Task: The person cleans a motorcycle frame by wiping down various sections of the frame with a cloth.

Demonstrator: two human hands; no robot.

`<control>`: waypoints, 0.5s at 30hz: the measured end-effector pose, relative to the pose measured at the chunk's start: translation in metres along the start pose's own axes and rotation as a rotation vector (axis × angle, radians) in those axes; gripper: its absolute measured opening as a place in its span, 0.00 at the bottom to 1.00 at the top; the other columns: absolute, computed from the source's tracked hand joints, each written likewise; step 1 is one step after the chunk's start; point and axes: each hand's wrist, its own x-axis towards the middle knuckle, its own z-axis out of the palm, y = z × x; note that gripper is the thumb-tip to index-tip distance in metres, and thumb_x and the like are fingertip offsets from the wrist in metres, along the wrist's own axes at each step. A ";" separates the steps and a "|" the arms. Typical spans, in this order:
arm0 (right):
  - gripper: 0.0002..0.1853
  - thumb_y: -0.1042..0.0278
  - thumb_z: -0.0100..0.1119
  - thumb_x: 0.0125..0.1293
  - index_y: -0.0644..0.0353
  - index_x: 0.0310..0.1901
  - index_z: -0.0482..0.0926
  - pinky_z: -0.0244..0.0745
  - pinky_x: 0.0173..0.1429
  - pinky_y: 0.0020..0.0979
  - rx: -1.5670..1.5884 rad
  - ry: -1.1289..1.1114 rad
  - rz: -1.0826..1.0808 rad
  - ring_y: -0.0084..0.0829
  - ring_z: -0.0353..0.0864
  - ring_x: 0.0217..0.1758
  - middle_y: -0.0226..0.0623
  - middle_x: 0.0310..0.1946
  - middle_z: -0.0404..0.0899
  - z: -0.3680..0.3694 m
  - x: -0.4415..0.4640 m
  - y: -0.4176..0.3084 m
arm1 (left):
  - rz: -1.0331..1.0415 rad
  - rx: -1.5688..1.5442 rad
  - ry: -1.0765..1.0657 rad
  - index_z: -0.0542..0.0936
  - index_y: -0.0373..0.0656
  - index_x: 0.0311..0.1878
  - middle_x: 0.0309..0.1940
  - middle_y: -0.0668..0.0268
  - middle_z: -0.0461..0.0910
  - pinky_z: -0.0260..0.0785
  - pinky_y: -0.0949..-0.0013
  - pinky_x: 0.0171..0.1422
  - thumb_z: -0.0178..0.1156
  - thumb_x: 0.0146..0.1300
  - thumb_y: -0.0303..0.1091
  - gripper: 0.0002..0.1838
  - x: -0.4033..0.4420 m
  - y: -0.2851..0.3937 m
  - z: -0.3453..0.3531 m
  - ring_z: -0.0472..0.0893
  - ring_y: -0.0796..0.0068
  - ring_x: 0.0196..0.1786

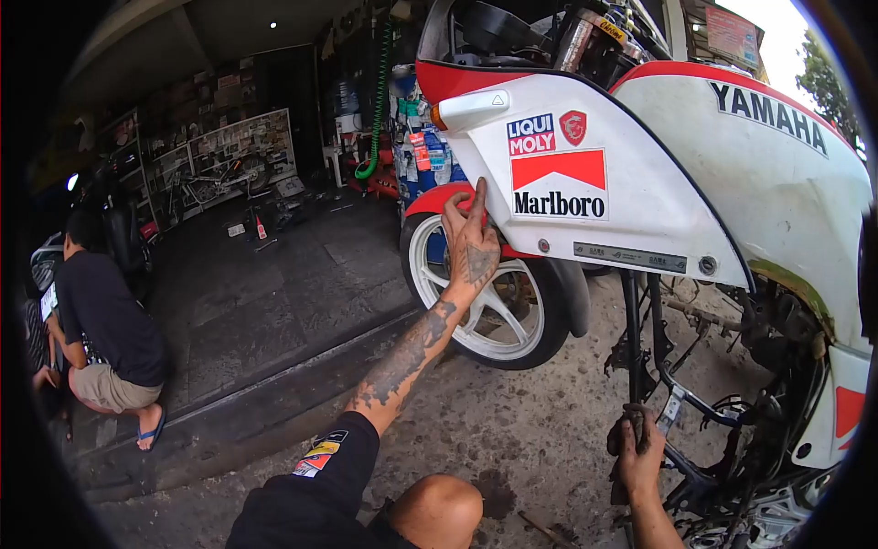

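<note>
A white and red motorcycle fairing (631, 220) with stickers fills the upper right of the view. My left hand (474, 252) is at its lower front edge, above the front wheel (494, 334). The index finger is stretched up against the white panel, and the fingers are apart. Lower down, beside the black frame tube (633, 339), my right hand (640, 453) has its fingers curled. Something dark, perhaps a dirty cloth, is at those fingers; its kind does not show clearly.
A white fuel tank (768, 146) adjoins the fairing. Exposed frame parts and cables lie below it. At the left a person (110, 329) crouches by another motorcycle. A green coiled hose (375, 119) hangs in the workshop, and tools lie on its tiled floor (265, 293).
</note>
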 end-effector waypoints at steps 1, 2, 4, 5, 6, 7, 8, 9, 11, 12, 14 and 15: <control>0.12 0.72 0.52 0.64 0.65 0.47 0.77 0.73 0.48 0.36 -0.021 -0.024 -0.024 0.45 0.81 0.41 0.48 0.35 0.80 0.002 -0.001 0.003 | 0.050 0.075 0.001 0.57 0.53 0.74 0.57 0.47 0.60 0.58 0.55 0.64 0.51 0.49 0.18 0.44 0.004 -0.005 0.002 0.63 0.48 0.58; 0.12 0.72 0.53 0.64 0.64 0.47 0.77 0.73 0.48 0.36 -0.042 -0.047 -0.049 0.46 0.81 0.41 0.48 0.35 0.80 0.003 -0.001 0.005 | 0.102 0.150 0.002 0.57 0.53 0.74 0.57 0.47 0.60 0.58 0.54 0.64 0.51 0.47 0.17 0.46 0.006 -0.005 0.003 0.63 0.47 0.57; 0.12 0.72 0.53 0.63 0.64 0.47 0.77 0.73 0.48 0.36 -0.039 -0.061 -0.044 0.46 0.81 0.41 0.48 0.35 0.80 0.007 -0.002 0.008 | 0.095 0.142 -0.029 0.58 0.54 0.73 0.57 0.47 0.60 0.58 0.54 0.63 0.51 0.47 0.16 0.46 -0.002 -0.006 0.003 0.63 0.47 0.57; 0.12 0.71 0.53 0.63 0.64 0.47 0.77 0.73 0.48 0.37 -0.037 -0.076 -0.043 0.46 0.81 0.41 0.48 0.35 0.81 0.009 -0.003 0.009 | 0.089 0.134 -0.056 0.59 0.55 0.73 0.57 0.47 0.60 0.59 0.53 0.62 0.51 0.46 0.16 0.46 -0.010 -0.006 0.001 0.63 0.47 0.57; 0.12 0.71 0.53 0.63 0.64 0.47 0.77 0.73 0.48 0.37 -0.037 -0.078 -0.045 0.46 0.81 0.41 0.48 0.35 0.81 0.011 -0.001 0.007 | 0.086 0.129 -0.069 0.59 0.55 0.73 0.57 0.47 0.60 0.59 0.53 0.62 0.51 0.46 0.16 0.46 -0.017 -0.006 -0.003 0.63 0.47 0.58; 0.12 0.71 0.54 0.63 0.64 0.46 0.77 0.73 0.48 0.37 -0.007 -0.107 -0.015 0.47 0.81 0.41 0.49 0.36 0.81 0.014 -0.001 0.003 | 0.082 0.123 -0.082 0.60 0.55 0.73 0.57 0.47 0.61 0.59 0.53 0.62 0.50 0.46 0.16 0.46 -0.023 -0.006 -0.006 0.63 0.47 0.58; 0.12 0.70 0.54 0.63 0.64 0.46 0.77 0.73 0.48 0.38 0.019 -0.125 0.022 0.49 0.81 0.42 0.50 0.36 0.81 0.013 -0.003 0.000 | 0.100 0.129 -0.063 0.63 0.54 0.71 0.56 0.48 0.61 0.59 0.54 0.62 0.50 0.47 0.15 0.43 -0.029 -0.009 -0.012 0.63 0.48 0.57; 0.12 0.68 0.55 0.63 0.64 0.47 0.77 0.74 0.48 0.39 -0.011 -0.137 -0.008 0.51 0.81 0.42 0.51 0.36 0.81 0.015 -0.004 0.001 | 0.128 0.113 -0.054 0.66 0.53 0.69 0.54 0.49 0.61 0.59 0.54 0.62 0.50 0.47 0.15 0.41 -0.034 -0.008 -0.013 0.63 0.49 0.56; 0.15 0.64 0.56 0.63 0.62 0.48 0.77 0.74 0.47 0.41 -0.073 -0.151 -0.016 0.55 0.79 0.44 0.54 0.38 0.80 0.018 -0.009 0.014 | 0.168 0.053 -0.041 0.72 0.49 0.64 0.53 0.51 0.62 0.59 0.55 0.62 0.49 0.49 0.16 0.35 -0.041 0.003 -0.009 0.64 0.51 0.55; 0.16 0.61 0.57 0.63 0.61 0.48 0.77 0.75 0.47 0.42 -0.040 -0.152 -0.032 0.54 0.80 0.43 0.53 0.38 0.81 0.018 -0.012 0.011 | 0.167 0.040 -0.025 0.75 0.46 0.61 0.52 0.52 0.63 0.59 0.55 0.62 0.49 0.50 0.16 0.31 -0.044 0.011 -0.017 0.65 0.51 0.55; 0.17 0.60 0.58 0.63 0.60 0.49 0.76 0.75 0.47 0.43 -0.055 -0.236 0.017 0.55 0.80 0.43 0.53 0.39 0.81 0.025 -0.017 0.025 | 0.194 -0.164 0.069 0.77 0.42 0.56 0.52 0.56 0.65 0.57 0.56 0.65 0.51 0.51 0.21 0.26 -0.050 0.036 -0.025 0.65 0.56 0.57; 0.17 0.59 0.58 0.63 0.60 0.49 0.76 0.76 0.47 0.44 -0.065 -0.252 0.008 0.55 0.80 0.43 0.53 0.40 0.81 0.029 -0.020 0.028 | 0.207 -0.178 0.061 0.77 0.42 0.56 0.52 0.56 0.65 0.57 0.56 0.65 0.51 0.51 0.21 0.26 -0.052 0.056 -0.031 0.65 0.56 0.57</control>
